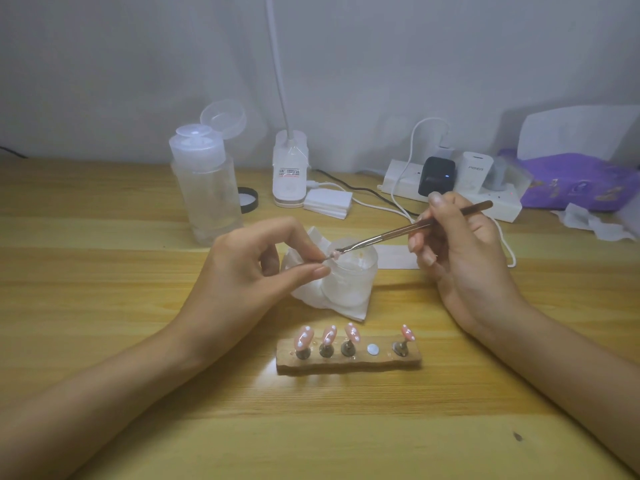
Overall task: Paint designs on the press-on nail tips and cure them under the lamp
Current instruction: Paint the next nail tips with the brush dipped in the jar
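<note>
While four dotted pink nail tips (pixel 304 336) stand on the wooden holder (pixel 346 364), my left fingers (pixel 313 252) pinch the fifth tip (pixel 331 255) over the frosted jar (pixel 349 275); my right fingers (pixel 450 230) clamp the tweezers (pixel 388 233) touching it; curing, I judge, remains outstanding

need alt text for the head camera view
The left hand pinches a pink nail tip over a frosted jar while the right hand touches it with metal tweezers. Nearer, a wooden holder carries four pink dotted nail tips.
</note>
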Demonstrator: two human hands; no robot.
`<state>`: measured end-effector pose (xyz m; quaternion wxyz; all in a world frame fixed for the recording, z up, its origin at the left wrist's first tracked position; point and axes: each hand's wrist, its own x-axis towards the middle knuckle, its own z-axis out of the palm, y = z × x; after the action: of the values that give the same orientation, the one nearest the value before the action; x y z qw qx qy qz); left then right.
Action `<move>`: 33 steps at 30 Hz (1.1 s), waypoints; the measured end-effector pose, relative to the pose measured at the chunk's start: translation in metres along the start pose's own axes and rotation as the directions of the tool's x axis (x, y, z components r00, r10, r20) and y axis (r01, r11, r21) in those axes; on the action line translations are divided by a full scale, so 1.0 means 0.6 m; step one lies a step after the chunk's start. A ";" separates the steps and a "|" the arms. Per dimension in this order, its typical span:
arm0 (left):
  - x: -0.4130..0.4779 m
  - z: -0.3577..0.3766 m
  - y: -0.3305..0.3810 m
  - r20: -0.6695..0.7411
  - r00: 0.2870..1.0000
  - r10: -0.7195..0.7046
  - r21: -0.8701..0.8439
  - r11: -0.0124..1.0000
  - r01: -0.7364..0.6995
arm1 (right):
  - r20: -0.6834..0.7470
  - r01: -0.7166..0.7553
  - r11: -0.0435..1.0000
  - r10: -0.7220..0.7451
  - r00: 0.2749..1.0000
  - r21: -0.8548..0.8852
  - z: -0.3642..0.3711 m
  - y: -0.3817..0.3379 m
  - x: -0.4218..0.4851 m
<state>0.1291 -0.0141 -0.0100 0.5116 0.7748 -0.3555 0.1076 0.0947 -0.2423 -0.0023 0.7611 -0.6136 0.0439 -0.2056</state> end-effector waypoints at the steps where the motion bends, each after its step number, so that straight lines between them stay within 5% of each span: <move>1: 0.001 0.000 0.001 0.001 1.000 0.005 0.001 1.000 -0.005 | -0.005 -0.006 1.000 0.006 1.000 0.029 0.000 0.000 0.001; 33: 0.001 0.002 0.003 0.027 1.000 0.003 -0.047 0.999 -0.001 | 0.045 0.000 0.999 -0.002 0.999 0.042 0.002 0.004 0.004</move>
<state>0.1279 -0.0159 -0.0088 0.5249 0.7635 -0.3655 0.0893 0.0979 -0.2414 -0.0040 0.7747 -0.6018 0.0220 -0.1930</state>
